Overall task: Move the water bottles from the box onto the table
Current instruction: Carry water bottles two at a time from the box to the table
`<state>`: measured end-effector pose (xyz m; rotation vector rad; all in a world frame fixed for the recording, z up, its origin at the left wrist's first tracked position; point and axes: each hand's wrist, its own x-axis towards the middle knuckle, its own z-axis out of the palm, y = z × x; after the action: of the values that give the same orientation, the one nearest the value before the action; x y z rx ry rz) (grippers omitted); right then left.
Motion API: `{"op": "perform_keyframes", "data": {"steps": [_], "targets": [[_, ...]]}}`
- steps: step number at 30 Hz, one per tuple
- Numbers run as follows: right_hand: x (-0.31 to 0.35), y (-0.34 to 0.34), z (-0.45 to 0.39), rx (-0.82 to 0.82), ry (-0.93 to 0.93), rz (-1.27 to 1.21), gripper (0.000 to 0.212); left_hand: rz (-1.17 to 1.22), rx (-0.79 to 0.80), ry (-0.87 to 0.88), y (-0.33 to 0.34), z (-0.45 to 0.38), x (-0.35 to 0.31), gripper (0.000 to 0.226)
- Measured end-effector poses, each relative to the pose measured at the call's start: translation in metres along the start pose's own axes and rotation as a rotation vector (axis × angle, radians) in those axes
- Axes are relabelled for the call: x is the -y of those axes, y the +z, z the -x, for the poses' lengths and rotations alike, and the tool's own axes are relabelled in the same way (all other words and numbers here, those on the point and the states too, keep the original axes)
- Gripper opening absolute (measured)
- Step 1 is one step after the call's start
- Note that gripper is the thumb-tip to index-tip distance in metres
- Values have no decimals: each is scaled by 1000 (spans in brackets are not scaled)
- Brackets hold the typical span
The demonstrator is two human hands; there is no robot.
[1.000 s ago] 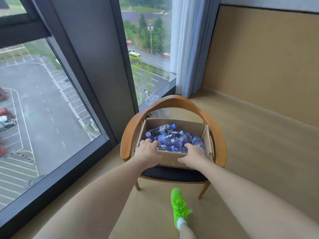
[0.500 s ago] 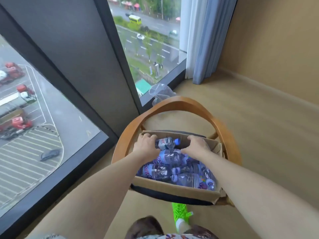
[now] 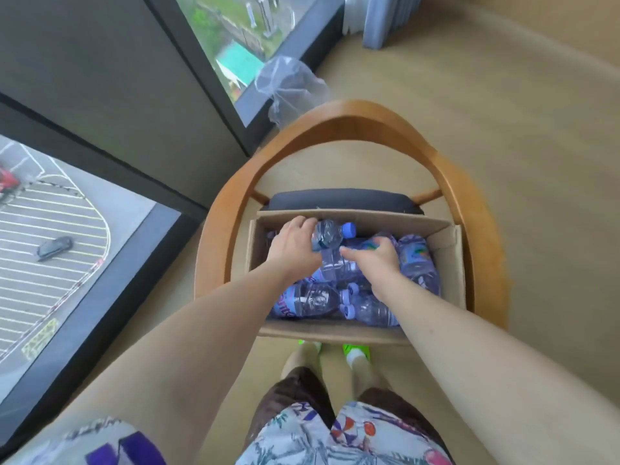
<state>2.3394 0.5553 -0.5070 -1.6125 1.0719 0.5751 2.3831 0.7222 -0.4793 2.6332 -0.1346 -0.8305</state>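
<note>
Bottles (image 3: 352,290) in box (image 3: 446,250) on chair (image 3: 469,196)

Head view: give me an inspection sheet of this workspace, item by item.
Surface: cardboard box sits on the dark seat cushion of a wooden armchair; no table in view.
Job's things: many water bottles lie on their sides in the box; the blue-capped bottle lies at the far end.
Clutter: crumpled clear plastic bag on the floor behind the chair.
Grippers: left hand grips the blue-capped bottle; right hand reaches onto the bottles with fingers curled, whether it grips one is unclear.
Cables: nothing seen.
Surroundings: floor-length window at left, curtain at the far corner, beige floor.
</note>
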Motion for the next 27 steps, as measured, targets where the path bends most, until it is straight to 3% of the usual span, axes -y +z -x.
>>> {"op": "perform_keyframes", "data": {"steps": [3,7,20,23,27], "targets": [[-15,1,-8,126,173,-430,44,27,42,-24,12,-9,4,79],[-30,3,-6,197,184,-687,24,69,-23,-33,28,-15,6,81],[-27,-4,0,292,155,-612,36,-54,-149,28,28,-22,8,49],[-30,-3,0,274,148,-615,39,-32,-98,17,25,-24,8,47],[-31,2,1,220,163,-647,50,-191,-54,113,16,-33,9,51]]}}
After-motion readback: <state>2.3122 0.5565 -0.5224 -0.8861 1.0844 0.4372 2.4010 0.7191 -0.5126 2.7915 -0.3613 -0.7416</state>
